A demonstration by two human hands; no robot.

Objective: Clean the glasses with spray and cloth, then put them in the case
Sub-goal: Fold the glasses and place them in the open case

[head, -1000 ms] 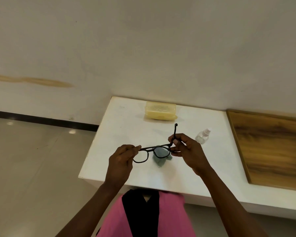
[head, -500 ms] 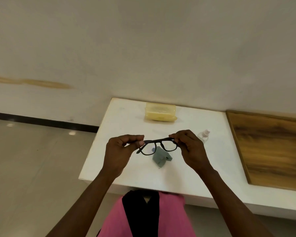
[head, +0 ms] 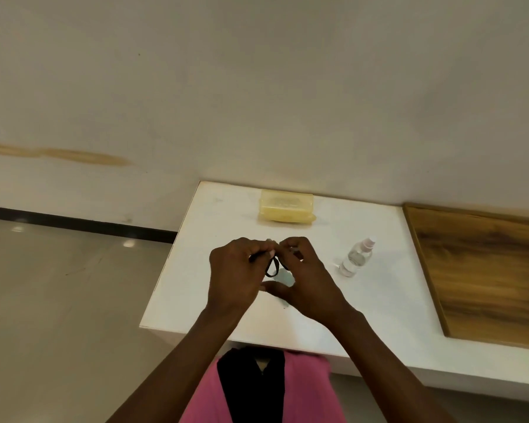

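Now | both hands' fingers (head: pixel 258 250) pinch glasses (head: pixel 272 268) | orientation unclear

White table (head: pixel 214 288) holds case (head: pixel 286 206), spray bottle (head: pixel 356 257) (upright), cloth (head: pixel 284 277).

Bare white table (head: pixel 214 270) lies open left of the hands; spray bottle (head: pixel 355 258) stands right, case (head: pixel 286 206) apparently closed behind.

A plain indoor room: bare cream wall (head: pixel 257 87), glossy tiled floor (head: pixel 58 300), white built-in counter (head: pixel 379 315) with wood panel (head: pixel 486 270).
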